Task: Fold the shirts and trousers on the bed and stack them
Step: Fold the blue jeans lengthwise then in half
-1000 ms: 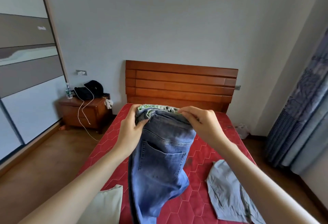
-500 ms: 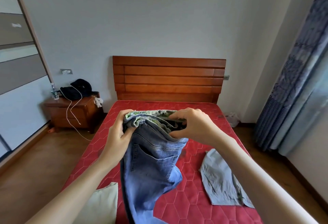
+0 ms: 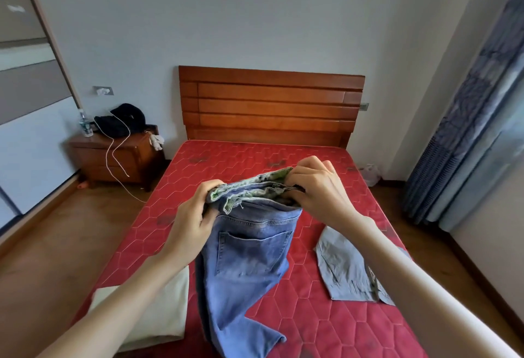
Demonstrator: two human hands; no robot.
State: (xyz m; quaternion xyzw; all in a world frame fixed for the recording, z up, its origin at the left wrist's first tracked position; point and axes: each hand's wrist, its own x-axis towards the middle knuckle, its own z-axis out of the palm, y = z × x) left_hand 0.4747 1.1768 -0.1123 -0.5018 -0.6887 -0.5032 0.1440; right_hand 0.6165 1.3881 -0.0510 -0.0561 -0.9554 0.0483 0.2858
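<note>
Head view: blue jeans held up over the bed, legs trailing to the red mattress at 6 o'clock. Left hand pinches the waistband's 9 o'clock end; right hand pinches its 3 o'clock end, both grips curled tight on denim. Grey shirt lies flat at 4 o'clock; cream garment, folded, at 8 o'clock.

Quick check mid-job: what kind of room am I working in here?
A bedroom, most likely in a home: a bed with a red quilted mattress and a slatted wooden headboard, a wooden bedside cabinet, and blue patterned curtains.
</note>
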